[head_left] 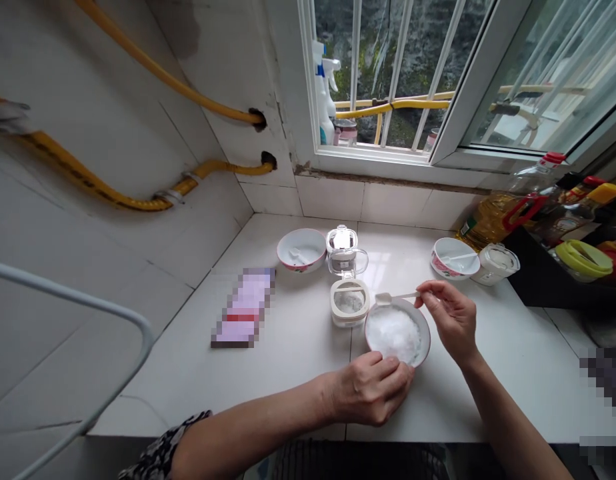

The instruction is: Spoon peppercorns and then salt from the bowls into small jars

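Observation:
My right hand [451, 317] pinches the handle of a small white spoon [391, 298], whose scoop is over the far rim of a bowl. That bowl [426, 342] has a pink rim and holds white grains like salt or sugar [393, 333]. My left hand [375, 387] is closed on the bowl's near rim, its fingertips partly hidden. Just left of the bowl stands a clear seasoning jar [349, 303] with its lid raised and some pale grains inside. Behind it is a second clear jar [342, 241] with dark contents.
A bowl with a white spoon [302, 250] stands at the back left. A pixelated purple item [245, 307] lies in front of it. On the right are another bowl [455, 259], a lidded jar [497, 263], an oil bottle [493, 213] and a dark rack [533, 267] of bottles.

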`<state>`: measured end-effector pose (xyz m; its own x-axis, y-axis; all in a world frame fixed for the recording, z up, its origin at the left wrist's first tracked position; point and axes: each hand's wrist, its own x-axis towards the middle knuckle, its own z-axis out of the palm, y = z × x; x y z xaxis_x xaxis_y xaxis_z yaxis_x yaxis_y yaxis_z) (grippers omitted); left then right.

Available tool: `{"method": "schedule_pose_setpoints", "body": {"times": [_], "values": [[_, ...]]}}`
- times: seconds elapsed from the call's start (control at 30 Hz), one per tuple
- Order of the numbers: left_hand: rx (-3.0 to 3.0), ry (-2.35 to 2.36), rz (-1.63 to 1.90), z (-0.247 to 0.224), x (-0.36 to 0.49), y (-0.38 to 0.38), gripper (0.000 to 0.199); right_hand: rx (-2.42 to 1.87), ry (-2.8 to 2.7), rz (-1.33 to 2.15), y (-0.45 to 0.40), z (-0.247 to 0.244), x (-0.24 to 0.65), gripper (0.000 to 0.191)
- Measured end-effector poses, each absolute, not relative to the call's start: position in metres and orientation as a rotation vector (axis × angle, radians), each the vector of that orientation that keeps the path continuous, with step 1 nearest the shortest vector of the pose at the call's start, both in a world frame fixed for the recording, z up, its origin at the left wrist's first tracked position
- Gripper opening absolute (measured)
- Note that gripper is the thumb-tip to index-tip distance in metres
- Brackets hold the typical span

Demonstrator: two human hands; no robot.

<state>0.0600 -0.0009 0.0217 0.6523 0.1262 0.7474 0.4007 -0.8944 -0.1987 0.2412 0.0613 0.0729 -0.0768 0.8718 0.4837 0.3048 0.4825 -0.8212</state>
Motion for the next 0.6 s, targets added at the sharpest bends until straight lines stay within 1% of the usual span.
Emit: {"method": "schedule_pose_setpoints", "body": {"times": [0.1, 0.27, 0.33, 0.5, 0.6], "values": [[-2.536, -0.412, -1.121, 0.022, 0.061, 0.000, 0.014, -1.072, -1.563, 0.706, 0.064, 0.073, 0.250, 0.009], [-2.547, -0.416, -1.122, 0.024, 0.060, -0.001, 0.016, -1.099, -1.579, 0.676, 0.064, 0.073, 0.257, 0.010], [-2.543, -0.417, -1.118, 0.025, 0.060, -0.001, 0.017, -1.094, -1.636, 0.588, 0.063, 0.075, 0.260, 0.010], [-2.537, -0.435, -1.092, 0.027, 0.060, -0.002, 0.017, -0.968, -1.799, 0.245, 0.063, 0.080, 0.263, 0.014], [-2.536, -0.421, -1.110, 0.027, 0.060, -0.002, 0.016, -0.905, -1.898, 0.182, 0.062, 0.079, 0.258, 0.018]]}}
